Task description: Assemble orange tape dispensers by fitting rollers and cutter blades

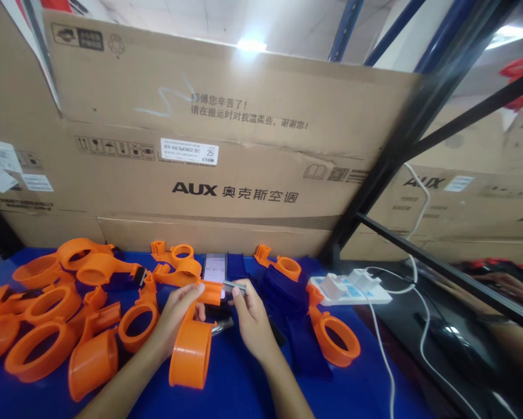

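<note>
My left hand (177, 311) is closed around the handle of an orange plastic tape dispenser (191, 354), its ring hanging down toward me. In my right hand (251, 320), thumb and fingers pinch a small flat metal piece (235, 285) close to the end of the dispenser's handle. Whether the piece touches the handle I cannot tell. Just behind the hands lies a phone (215, 266) with a timer on its screen. Below and between the hands, another shiny metal piece (223, 326) rests on the blue cloth (239, 384), partly hidden.
Several orange dispensers (41, 352) crowd the left side, and another dispenser (338, 340) lies at right. A white power strip (353, 290) with plugs and cables sits beyond it. A tall cardboard sheet (244, 157) stands behind. Black rack bars (379, 163) slant at right, with another person's arm (512, 343) beyond.
</note>
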`<state>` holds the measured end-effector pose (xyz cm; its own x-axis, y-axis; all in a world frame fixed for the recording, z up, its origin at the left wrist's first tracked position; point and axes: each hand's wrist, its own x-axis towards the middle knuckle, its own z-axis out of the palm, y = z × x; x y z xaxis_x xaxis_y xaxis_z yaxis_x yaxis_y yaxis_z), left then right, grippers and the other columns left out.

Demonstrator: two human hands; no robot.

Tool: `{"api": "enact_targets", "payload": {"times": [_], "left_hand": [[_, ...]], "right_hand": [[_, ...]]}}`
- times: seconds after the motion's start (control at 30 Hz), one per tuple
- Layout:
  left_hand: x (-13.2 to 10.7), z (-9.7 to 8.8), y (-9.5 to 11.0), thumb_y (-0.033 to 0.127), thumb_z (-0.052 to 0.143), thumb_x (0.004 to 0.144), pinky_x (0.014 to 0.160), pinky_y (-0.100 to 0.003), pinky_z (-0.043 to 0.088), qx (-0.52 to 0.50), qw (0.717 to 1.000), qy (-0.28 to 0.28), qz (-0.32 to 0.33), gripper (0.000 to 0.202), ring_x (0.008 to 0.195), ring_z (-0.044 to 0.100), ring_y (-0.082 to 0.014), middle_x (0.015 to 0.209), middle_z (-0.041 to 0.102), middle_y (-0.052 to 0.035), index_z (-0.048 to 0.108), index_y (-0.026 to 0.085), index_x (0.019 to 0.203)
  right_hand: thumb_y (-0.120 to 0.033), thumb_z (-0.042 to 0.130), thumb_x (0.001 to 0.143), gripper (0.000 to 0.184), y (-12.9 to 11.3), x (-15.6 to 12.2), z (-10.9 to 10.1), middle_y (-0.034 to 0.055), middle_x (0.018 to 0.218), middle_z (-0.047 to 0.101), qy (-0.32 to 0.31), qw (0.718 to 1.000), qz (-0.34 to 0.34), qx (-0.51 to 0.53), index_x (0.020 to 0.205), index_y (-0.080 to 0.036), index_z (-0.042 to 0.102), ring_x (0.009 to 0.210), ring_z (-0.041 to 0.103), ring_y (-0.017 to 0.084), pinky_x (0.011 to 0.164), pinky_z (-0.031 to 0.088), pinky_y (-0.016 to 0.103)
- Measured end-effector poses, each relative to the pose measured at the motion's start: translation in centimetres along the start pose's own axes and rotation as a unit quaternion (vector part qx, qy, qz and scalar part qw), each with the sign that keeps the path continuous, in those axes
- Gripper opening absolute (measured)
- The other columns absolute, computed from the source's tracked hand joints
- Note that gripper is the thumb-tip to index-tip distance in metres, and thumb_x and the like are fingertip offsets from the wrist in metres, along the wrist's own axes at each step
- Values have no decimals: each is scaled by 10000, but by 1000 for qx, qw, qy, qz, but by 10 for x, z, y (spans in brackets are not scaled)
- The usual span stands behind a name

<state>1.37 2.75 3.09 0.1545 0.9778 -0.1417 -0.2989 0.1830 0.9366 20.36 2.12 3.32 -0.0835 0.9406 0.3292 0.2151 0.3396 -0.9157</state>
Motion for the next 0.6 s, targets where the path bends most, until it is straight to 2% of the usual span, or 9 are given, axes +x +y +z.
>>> {"api": "enact_targets", "payload": {"times": [0.17, 0.33, 0.5, 0.6], "left_hand": [[-6, 0, 8, 618, 678, 853, 432, -267, 372, 26, 1000, -8, 9, 503, 377, 488, -129, 440, 567, 3, 591, 199, 589], [-6, -3, 11, 594, 694, 841, 416, -268, 311, 55, 998, -16, 22, 423, 366, 444, -129, 417, 537, 24, 651, 207, 675], [3, -12, 9, 590, 683, 849, 408, -269, 255, 87, 995, -53, 16, 396, 331, 392, -118, 394, 522, 33, 695, 211, 737], [7, -16, 8, 607, 672, 847, 413, -275, 260, 85, 995, -59, 8, 463, 340, 396, -120, 385, 514, 11, 665, 208, 613]], "right_hand": [[-451, 450, 1057, 287, -10, -1, -5, 33, 921, 655, -12, 999, -24, -47, 999, -221, 612, 882, 611, 208, 781, 484, 281], [-472, 462, 1051, 298, -12, 0, -7, 1, 807, 622, -22, 999, -10, -48, 953, -223, 594, 783, 590, 193, 726, 471, 273], [-464, 448, 1056, 285, -15, -1, -8, 2, 828, 624, -38, 999, -21, -25, 957, -232, 582, 779, 592, 190, 738, 491, 278], [-460, 446, 1055, 293, -16, -2, -6, 5, 810, 620, -29, 999, -25, -27, 915, -237, 576, 749, 580, 189, 732, 496, 284]]}}
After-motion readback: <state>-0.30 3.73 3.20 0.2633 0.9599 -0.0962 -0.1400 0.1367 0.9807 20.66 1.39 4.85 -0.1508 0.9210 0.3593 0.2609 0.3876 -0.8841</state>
